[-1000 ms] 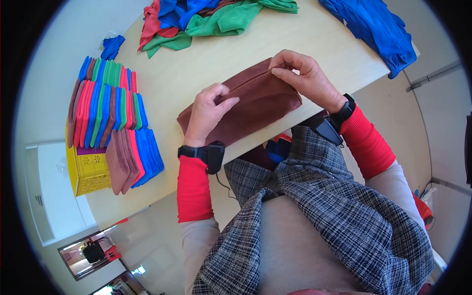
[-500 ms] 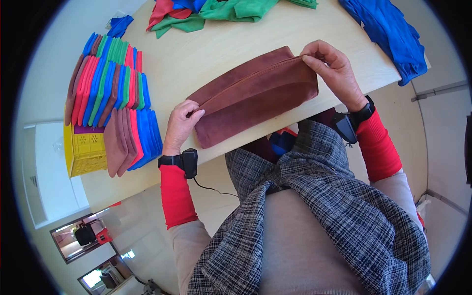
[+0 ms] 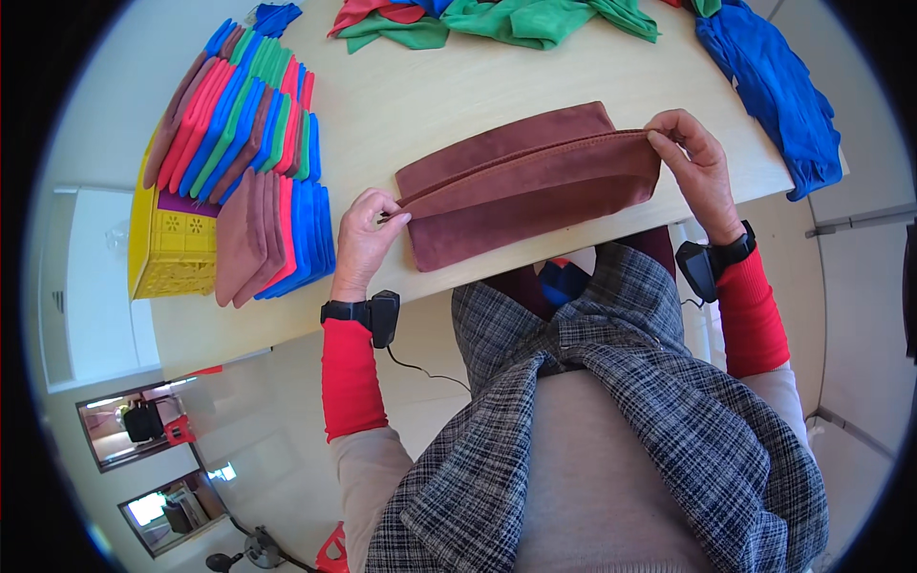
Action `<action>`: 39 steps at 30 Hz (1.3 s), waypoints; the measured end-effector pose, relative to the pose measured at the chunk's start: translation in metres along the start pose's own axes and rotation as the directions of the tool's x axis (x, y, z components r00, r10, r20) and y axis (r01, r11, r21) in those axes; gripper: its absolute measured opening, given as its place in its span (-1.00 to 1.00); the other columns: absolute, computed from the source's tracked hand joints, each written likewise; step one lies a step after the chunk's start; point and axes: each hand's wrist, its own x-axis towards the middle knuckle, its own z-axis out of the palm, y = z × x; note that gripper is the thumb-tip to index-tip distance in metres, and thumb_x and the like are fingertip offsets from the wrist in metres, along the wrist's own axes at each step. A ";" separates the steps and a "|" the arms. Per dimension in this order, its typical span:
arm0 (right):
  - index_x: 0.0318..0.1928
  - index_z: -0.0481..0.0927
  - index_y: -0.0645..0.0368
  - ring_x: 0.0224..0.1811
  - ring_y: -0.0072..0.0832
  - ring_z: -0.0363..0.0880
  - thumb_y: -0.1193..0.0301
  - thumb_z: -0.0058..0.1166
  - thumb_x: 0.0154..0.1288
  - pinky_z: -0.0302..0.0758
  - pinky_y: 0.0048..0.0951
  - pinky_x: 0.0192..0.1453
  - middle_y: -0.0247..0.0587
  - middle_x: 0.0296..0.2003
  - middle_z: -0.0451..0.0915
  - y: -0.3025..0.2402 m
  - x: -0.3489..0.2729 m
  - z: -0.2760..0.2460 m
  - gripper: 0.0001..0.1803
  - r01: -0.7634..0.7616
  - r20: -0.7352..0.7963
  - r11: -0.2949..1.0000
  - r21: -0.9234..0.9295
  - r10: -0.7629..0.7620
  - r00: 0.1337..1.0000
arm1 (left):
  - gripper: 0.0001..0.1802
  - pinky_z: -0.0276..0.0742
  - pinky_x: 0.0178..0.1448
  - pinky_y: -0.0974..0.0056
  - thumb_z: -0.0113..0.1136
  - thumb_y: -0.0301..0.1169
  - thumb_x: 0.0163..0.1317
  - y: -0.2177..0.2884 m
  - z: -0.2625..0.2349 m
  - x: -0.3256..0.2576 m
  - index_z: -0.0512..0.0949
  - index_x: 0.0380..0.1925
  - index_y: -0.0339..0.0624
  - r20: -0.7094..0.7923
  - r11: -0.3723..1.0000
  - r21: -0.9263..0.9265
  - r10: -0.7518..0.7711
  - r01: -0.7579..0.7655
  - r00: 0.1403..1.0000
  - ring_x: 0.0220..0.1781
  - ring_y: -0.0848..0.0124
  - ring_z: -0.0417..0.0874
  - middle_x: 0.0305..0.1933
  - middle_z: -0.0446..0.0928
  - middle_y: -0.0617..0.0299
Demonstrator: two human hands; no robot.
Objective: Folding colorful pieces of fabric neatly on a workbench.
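A brown cloth (image 3: pixel 535 215) lies along the table's near edge, with its stitched hem lifted in a fold. My left hand (image 3: pixel 368 234) pinches the left end of that hem between thumb and fingers. At the other end, my right hand (image 3: pixel 695 162) grips the hem's right corner, so the edge is drawn taut between both hands. Behind the raised hem, another layer of the brown cloth rests flat on the table. Both wrists carry black strapped devices.
Folded red, blue, green and brown cloths (image 3: pixel 239 124) stand in rows at the left, by a yellow crate (image 3: pixel 177 250). Loose green cloth (image 3: pixel 521 21) lies along the far side of the table (image 3: pixel 535 76). Crumpled blue cloth (image 3: pixel 769 95) hangs over the right corner.
The view has shifted, so the table and its cloths sit differently in it. Both hands keep hold of the brown cloth's hem, which looks straighter now.
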 end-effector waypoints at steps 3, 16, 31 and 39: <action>-0.06 0.59 0.19 -0.09 -0.72 0.47 0.53 0.09 0.52 0.43 -0.64 0.08 -0.49 -0.20 0.56 0.001 0.002 -0.002 -0.93 0.021 -0.003 1.000 -0.007 -0.021 1.000 | -0.77 0.51 -0.06 0.32 0.40 -0.62 0.07 0.003 -0.008 0.001 0.47 -0.45 -0.30 -0.011 1.000 -0.013 -0.009 0.009 1.000 -0.23 0.36 0.58 -0.33 0.53 0.17; -0.04 0.58 0.20 -0.07 -0.71 0.49 0.47 0.09 0.55 0.42 -0.64 0.11 -0.51 -0.19 0.55 -0.070 0.059 -0.040 -0.91 0.240 -0.043 0.969 0.055 -0.238 0.970 | -0.80 0.48 -0.04 0.44 0.36 -0.59 0.23 0.096 -0.095 0.028 0.53 -0.21 -0.24 -0.110 0.998 0.010 -0.056 0.058 0.992 -0.20 0.58 0.52 -0.29 0.50 0.35; -0.15 0.61 0.15 -0.26 -0.75 0.46 0.44 0.12 0.53 0.43 -0.61 -0.14 -0.57 -0.34 0.54 -0.136 0.132 -0.073 -0.93 0.334 0.012 0.914 0.231 -0.347 0.938 | -0.92 0.43 0.05 0.52 0.26 -0.55 0.39 0.156 -0.174 0.065 0.58 -0.16 -0.27 -0.302 0.976 -0.187 0.049 -0.109 0.952 -0.09 0.68 0.51 -0.19 0.52 0.43; -0.19 0.62 0.15 -0.29 -0.73 0.45 0.45 0.11 0.51 0.42 -0.61 -0.19 -0.53 -0.37 0.53 -0.114 0.159 -0.031 -0.92 0.208 0.023 0.971 0.117 -0.212 0.977 | -0.94 0.40 -0.08 0.50 0.26 -0.50 0.41 0.098 -0.173 0.094 0.58 -0.23 -0.26 -0.202 0.996 -0.061 0.051 -0.064 0.978 -0.21 0.68 0.46 -0.27 0.51 0.45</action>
